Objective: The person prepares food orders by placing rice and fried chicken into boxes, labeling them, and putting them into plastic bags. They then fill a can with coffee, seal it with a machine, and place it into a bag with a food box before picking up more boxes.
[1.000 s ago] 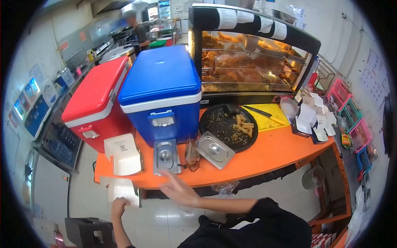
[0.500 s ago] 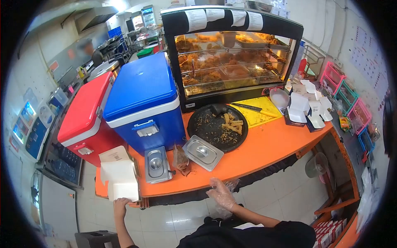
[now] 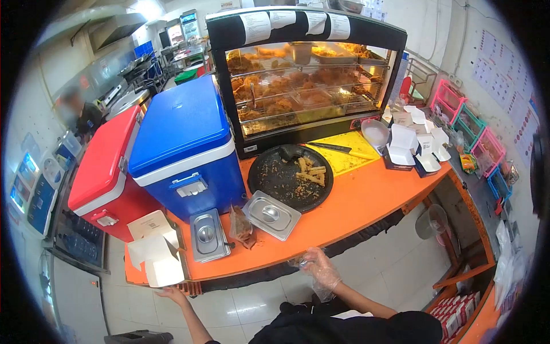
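Observation:
My left hand (image 3: 173, 294) is bare, its fingers stretched out just below the near edge of an open white carton box (image 3: 163, 270). That box stands with its flaps up at the table's left end. My right hand (image 3: 322, 270), in a clear plastic glove, is in front of the table edge. Its fingers are closed on thin crumpled clear plastic (image 3: 299, 262). Nearby on the table are a lidded steel container (image 3: 207, 236), a small clear bag with brown contents (image 3: 242, 229) and another steel lid (image 3: 271, 215).
A black round tray (image 3: 281, 192) holds fried strips and crumbs beside a knife (image 3: 329, 148) on a yellow board (image 3: 342, 161). Behind are a glass food warmer (image 3: 309, 123), a blue cooler (image 3: 180, 120) and a red cooler (image 3: 103, 166). Open boxes (image 3: 404, 144) stand right. Another person (image 3: 86, 114) is far left.
My left hand has let go of the box edge and dropped slightly below it. My right hand has moved a little right, its fingers drawn in on the plastic. The view has shifted.

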`<control>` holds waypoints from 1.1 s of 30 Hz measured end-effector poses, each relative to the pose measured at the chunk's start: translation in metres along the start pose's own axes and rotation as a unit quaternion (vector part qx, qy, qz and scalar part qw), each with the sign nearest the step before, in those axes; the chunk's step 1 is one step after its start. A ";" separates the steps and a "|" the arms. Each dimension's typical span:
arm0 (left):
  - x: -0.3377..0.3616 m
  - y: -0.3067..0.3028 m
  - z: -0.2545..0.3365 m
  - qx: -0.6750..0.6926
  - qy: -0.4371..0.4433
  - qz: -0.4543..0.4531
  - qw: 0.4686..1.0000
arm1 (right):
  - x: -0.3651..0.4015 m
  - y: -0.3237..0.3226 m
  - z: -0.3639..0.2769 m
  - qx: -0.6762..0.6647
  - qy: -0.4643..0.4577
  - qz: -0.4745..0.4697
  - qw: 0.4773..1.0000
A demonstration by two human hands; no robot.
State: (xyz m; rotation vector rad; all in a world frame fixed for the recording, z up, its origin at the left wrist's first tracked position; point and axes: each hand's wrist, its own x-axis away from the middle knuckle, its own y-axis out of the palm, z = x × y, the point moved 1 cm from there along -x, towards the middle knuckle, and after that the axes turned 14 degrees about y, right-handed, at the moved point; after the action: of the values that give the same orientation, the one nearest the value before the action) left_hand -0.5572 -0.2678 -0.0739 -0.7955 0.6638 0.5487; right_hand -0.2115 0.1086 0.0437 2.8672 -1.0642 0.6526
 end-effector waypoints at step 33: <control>-0.184 0.024 0.461 0.001 0.303 -0.114 0.946 | -0.234 -0.144 -0.199 0.070 -0.189 -0.212 0.956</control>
State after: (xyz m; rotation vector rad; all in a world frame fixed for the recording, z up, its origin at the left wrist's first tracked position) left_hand -0.5455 0.0732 0.2875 -1.0337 1.1172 0.0802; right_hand -0.3563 0.3952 0.1530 3.2691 -0.3883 0.1591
